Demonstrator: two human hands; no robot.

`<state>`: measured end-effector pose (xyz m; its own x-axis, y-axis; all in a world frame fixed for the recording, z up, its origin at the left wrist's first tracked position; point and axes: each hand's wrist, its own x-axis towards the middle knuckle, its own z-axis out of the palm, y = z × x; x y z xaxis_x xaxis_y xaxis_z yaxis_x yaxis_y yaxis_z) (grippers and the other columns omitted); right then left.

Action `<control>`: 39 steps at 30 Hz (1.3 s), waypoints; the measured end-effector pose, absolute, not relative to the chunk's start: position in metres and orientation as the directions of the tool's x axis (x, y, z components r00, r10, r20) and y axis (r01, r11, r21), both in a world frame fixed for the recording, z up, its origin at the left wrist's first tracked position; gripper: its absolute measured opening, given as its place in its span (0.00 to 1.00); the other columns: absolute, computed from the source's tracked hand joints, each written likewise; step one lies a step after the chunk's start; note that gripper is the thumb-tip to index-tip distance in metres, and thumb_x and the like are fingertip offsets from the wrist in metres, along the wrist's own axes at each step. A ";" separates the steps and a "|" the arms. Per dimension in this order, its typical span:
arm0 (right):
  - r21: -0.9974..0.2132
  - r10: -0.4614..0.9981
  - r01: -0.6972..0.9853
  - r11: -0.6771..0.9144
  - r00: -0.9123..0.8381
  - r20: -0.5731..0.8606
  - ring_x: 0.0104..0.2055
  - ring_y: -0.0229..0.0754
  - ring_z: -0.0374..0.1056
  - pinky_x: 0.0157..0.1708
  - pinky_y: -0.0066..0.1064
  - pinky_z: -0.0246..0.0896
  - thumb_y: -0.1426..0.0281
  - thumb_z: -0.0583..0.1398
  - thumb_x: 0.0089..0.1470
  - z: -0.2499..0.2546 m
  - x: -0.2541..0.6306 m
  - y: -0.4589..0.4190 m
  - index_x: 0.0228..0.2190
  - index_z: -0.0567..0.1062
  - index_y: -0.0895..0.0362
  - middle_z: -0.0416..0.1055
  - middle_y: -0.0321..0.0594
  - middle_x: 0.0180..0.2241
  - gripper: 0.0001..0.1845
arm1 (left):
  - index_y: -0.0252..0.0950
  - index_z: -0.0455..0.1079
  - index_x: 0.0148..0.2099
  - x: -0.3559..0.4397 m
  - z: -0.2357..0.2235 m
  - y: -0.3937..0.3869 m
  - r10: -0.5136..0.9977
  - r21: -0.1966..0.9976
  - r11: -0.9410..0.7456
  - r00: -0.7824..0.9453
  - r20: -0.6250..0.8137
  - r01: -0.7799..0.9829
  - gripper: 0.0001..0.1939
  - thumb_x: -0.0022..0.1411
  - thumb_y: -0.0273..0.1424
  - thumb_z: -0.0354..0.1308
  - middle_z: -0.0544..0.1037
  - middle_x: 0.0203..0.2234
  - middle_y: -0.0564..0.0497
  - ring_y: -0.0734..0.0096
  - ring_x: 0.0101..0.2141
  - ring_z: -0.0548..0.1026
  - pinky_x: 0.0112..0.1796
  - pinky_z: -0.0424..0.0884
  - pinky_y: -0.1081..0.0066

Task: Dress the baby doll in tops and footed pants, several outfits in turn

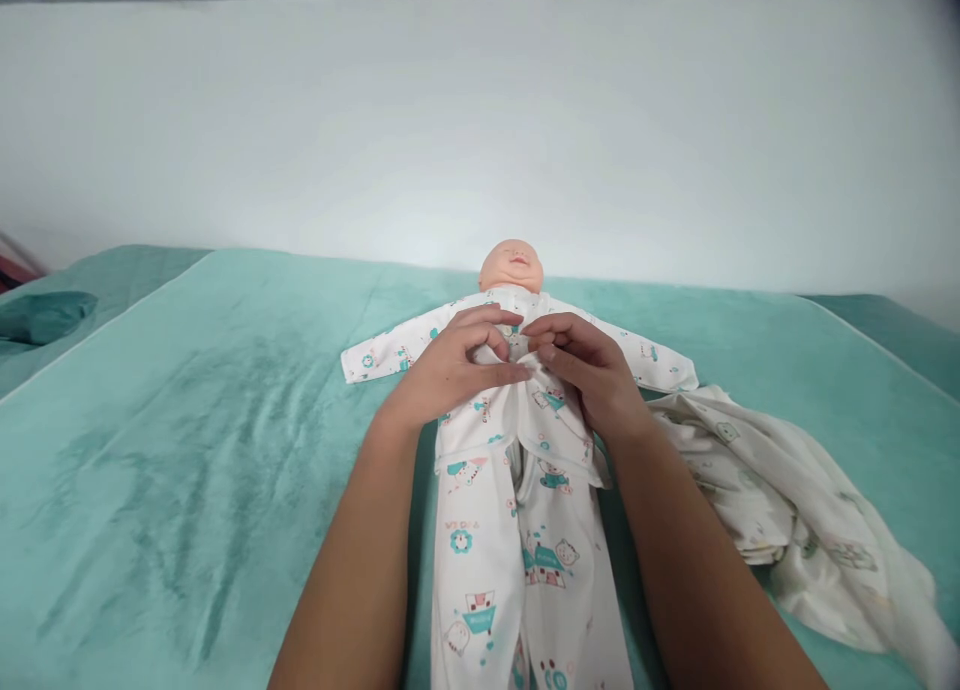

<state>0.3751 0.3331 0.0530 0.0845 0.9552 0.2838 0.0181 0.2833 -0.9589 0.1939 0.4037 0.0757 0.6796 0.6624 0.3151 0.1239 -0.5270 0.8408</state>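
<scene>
A baby doll [512,265] lies on its back, dressed in a white printed baby shirt [480,425] and matching pants [480,560]. The shirt's long sleeves stretch out to both sides. Over the chest, my left hand [469,355] pinches the shirt's front edge between thumb and fingers. Facing it, my right hand [581,360] has its thumb and fingers closed on the other side of the front opening. The fingertips of both hands almost meet along the middle. Below them the lower front hangs slightly parted. Any fastener between the fingers is too small to make out.
A crumpled white printed cloth [810,520] lies to the right of the doll. Everything rests on a wrinkled teal bed cover [187,470]. Behind the bed's far edge rises a white wall [450,120]. A dark teal fold [45,315] shows at far left.
</scene>
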 end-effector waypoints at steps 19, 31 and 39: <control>-0.785 0.701 -0.397 0.476 0.710 0.066 0.26 0.30 0.59 0.24 0.23 0.58 0.69 0.64 0.41 0.043 0.374 0.352 0.27 0.70 0.55 0.65 0.32 0.30 0.08 | 0.37 0.68 0.33 0.195 0.068 0.413 0.927 0.974 -0.171 0.310 0.210 -0.147 0.12 0.58 0.39 0.64 0.76 0.55 0.48 0.58 0.54 0.74 0.54 0.68 0.61; -0.895 0.684 -0.318 0.312 0.729 -0.021 0.25 0.32 0.62 0.21 0.23 0.57 0.71 0.65 0.38 0.035 0.378 0.358 0.27 0.73 0.55 0.66 0.30 0.24 0.09 | 0.40 0.74 0.46 0.204 0.056 0.416 0.930 0.854 -0.363 0.210 0.303 0.373 0.11 0.60 0.32 0.59 0.78 0.43 0.50 0.66 0.44 0.73 0.49 0.69 0.65; -0.913 0.587 -0.266 0.308 0.809 -0.038 0.26 0.33 0.63 0.23 0.23 0.56 0.71 0.65 0.39 0.022 0.388 0.357 0.29 0.73 0.54 0.67 0.30 0.25 0.10 | 0.38 0.74 0.43 0.191 0.056 0.427 0.988 0.944 -0.153 0.031 0.151 0.292 0.10 0.59 0.31 0.57 0.75 0.33 0.53 0.71 0.30 0.71 0.34 0.69 0.71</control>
